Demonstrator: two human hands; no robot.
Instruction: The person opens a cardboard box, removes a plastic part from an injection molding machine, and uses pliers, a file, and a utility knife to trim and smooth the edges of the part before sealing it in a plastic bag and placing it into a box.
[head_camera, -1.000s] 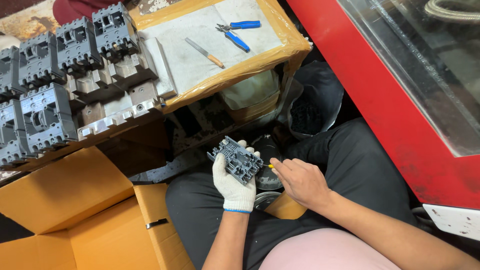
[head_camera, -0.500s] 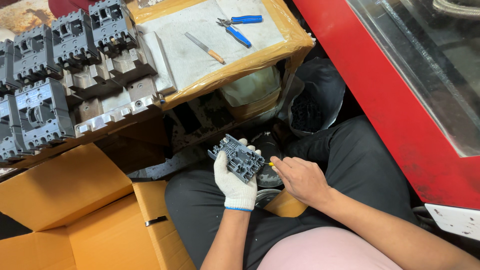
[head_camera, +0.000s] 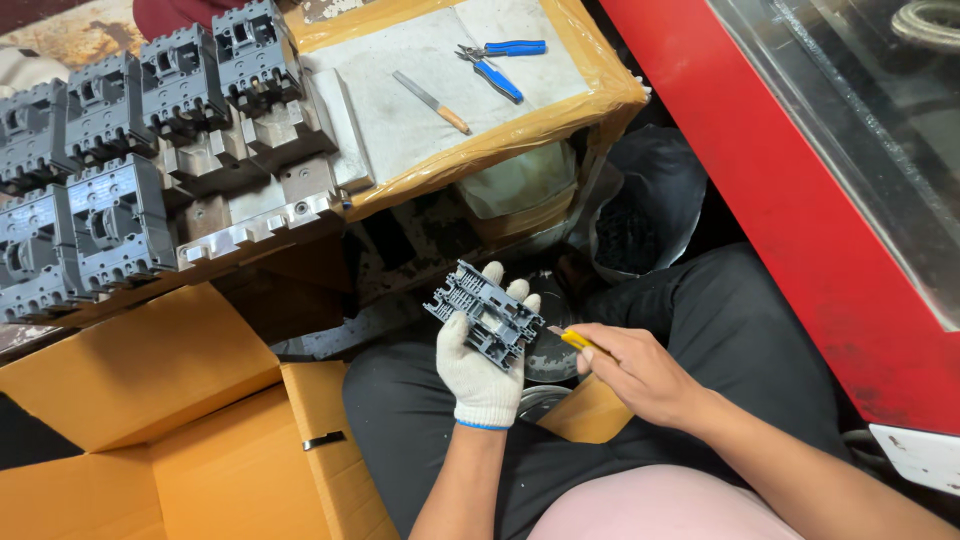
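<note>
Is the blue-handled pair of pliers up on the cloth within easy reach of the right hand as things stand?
Probably yes: nothing blocks the pliers, but the right hand already grips a yellow-handled tool.

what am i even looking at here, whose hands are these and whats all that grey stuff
The picture comes from a camera worn on a seated person's head, looking down at their lap. Their gloved left hand holds a grey plastic housing part. Their bare right hand holds a small yellow-handled tool, its tip at the part's edge. On the bench above stand rows of grey switch blocks. Blue-handled pliers and a file lie on a white sheet. An open cardboard box sits at the lower left.
</note>
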